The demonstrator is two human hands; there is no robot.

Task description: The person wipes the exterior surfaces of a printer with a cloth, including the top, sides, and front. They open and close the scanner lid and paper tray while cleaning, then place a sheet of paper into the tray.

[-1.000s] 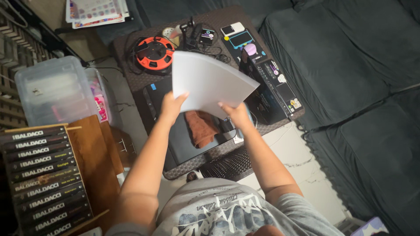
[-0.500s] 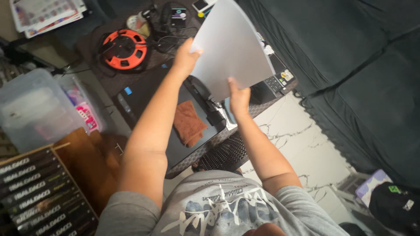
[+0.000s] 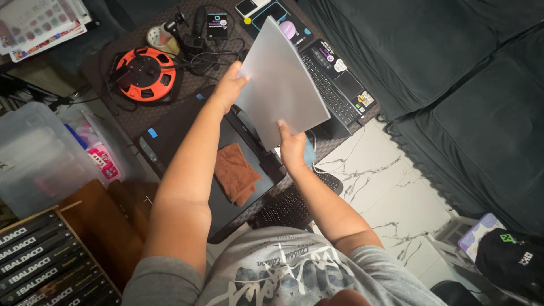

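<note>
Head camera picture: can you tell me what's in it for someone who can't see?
Seen from above, a person holds a stack of white paper, the left hand on one edge and the right hand on the bottom edge. Under it a dark table bears a black printer with a brown cloth, a laptop and an orange cable reel.

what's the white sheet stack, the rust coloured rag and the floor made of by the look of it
White sheet stack: most likely paper, matte, thin and flat, gripped at its edges by the left hand and right hand.
Rust coloured rag: soft cloth, probably microfibre or towelling; it lies crumpled with a fuzzy surface.
Floor: looks like polished marble or marble-look tile, white with grey veins and a joint line.
</note>
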